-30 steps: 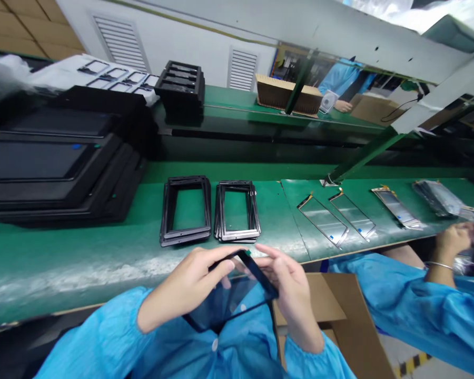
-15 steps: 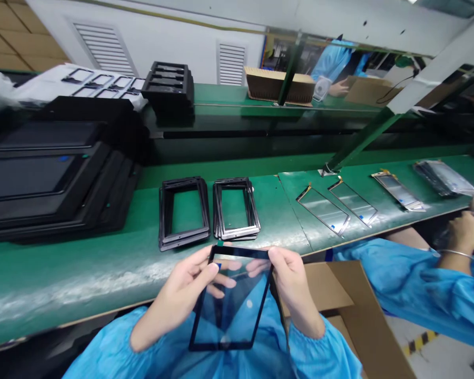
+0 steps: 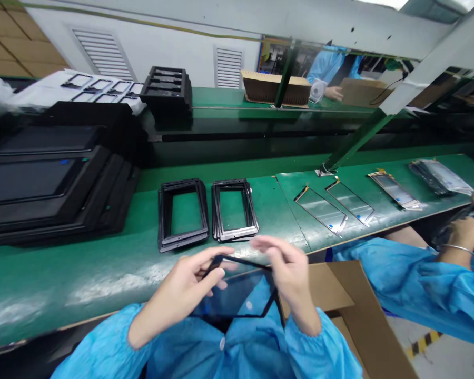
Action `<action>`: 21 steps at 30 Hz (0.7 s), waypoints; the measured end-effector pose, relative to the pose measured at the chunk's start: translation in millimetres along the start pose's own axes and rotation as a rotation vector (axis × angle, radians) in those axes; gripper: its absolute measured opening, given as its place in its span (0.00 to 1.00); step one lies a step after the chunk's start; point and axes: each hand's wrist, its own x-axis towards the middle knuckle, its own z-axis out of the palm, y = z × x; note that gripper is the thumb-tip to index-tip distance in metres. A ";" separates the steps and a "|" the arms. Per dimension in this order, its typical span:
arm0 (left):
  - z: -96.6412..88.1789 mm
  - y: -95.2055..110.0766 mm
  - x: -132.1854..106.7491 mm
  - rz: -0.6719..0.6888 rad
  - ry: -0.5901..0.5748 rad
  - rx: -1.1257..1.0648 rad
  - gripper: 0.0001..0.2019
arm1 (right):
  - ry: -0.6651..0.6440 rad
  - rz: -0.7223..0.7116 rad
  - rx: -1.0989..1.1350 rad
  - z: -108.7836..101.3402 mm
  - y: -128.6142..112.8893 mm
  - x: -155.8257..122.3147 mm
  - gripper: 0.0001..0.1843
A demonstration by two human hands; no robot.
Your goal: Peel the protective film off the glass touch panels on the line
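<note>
Over my lap I hold a tablet touch panel [image 3: 237,295], see-through glass with a black border, tilted so that it looks foreshortened. My left hand [image 3: 191,276] pinches its upper left corner between thumb and fingers. At the upper right corner my right hand [image 3: 288,268] grips the edge, its fingers a little blurred and partly raised above the border. Just beyond my hands on the green bench lie two stacks of black frames, a left stack [image 3: 165,221] and a right stack [image 3: 237,232].
Black trays [image 3: 102,195] with dark panels are piled at left. Rightward along the green bench [image 3: 114,268] lie clear panels [image 3: 324,210] and further stacked panels [image 3: 442,176]. An open cardboard box [image 3: 363,310] stands by my right arm. A co-worker's blue sleeve [image 3: 411,268] is beyond it.
The touch panel has tipped from facing me to a flatter, foreshortened angle, its lower edge rising. My right fingers have shifted from behind the glass to above its top border.
</note>
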 end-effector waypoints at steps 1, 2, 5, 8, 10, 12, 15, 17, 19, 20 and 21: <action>-0.8 -1.8 -0.4 -0.025 0.068 -0.100 0.21 | 0.107 -0.001 -0.027 -9.9 5.3 0.9 0.17; -2.1 -3.8 -1.0 -0.036 0.132 -0.184 0.20 | 0.166 0.014 -0.034 -19.8 11.1 1.0 0.20; -6.7 -10.4 -2.6 -0.013 0.249 -0.311 0.22 | 0.123 0.159 0.160 -38.1 26.7 -3.7 0.27; -7.9 -16.1 -2.6 -0.007 0.276 -0.315 0.23 | 0.084 0.261 0.324 -34.8 30.9 -14.1 0.28; -7.2 -18.1 -2.2 0.010 0.291 -0.269 0.22 | 0.112 0.255 0.313 -27.3 27.4 -19.7 0.26; -6.6 -16.8 -1.3 0.104 0.338 -0.113 0.21 | 0.122 0.235 0.275 -21.4 21.8 -22.5 0.21; -6.5 -8.1 3.6 0.384 0.414 0.371 0.21 | 0.095 0.211 0.240 -16.5 13.4 -23.3 0.18; -6.1 -0.5 9.7 0.538 0.358 0.654 0.17 | 0.084 0.197 0.234 -13.6 8.8 -23.8 0.18; -5.3 5.1 16.3 0.596 0.237 0.769 0.14 | 0.089 0.197 0.231 -10.5 5.6 -25.0 0.19; -4.9 6.7 19.2 0.592 0.182 0.779 0.14 | 0.097 0.201 0.227 -9.3 4.5 -25.9 0.19; -4.5 7.4 21.4 0.579 0.141 0.774 0.14 | 0.106 0.208 0.221 -8.5 3.8 -26.8 0.20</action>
